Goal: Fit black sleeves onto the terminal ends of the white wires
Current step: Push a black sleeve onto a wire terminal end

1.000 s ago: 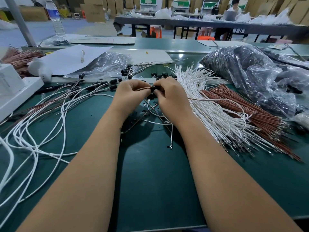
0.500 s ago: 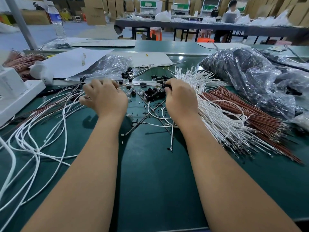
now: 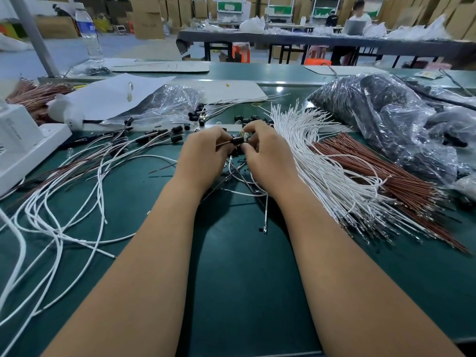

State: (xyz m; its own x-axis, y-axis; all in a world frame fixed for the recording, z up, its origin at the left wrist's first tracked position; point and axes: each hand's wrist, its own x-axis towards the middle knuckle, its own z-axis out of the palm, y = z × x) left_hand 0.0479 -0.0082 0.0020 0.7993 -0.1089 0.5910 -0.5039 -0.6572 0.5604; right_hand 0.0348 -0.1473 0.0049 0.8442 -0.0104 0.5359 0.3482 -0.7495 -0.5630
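Small black cylindrical sleeve (image 3: 237, 140) above the green table (image 3: 231, 279) | left hand (image 3: 203, 161) and right hand (image 3: 268, 155) fingers curled, pinching it | thin glossy white wires (image 3: 316, 161) fanned just right.

Left hand (image 3: 203, 158) back from the finished wires on the left, now meeting the right hand (image 3: 268, 155) just left of the white wire bundle (image 3: 322, 161). Both hands raised off the mat, fingertips pinching one black sleeve (image 3: 237, 140) between them; a thin wire end pokes out leftward from it.
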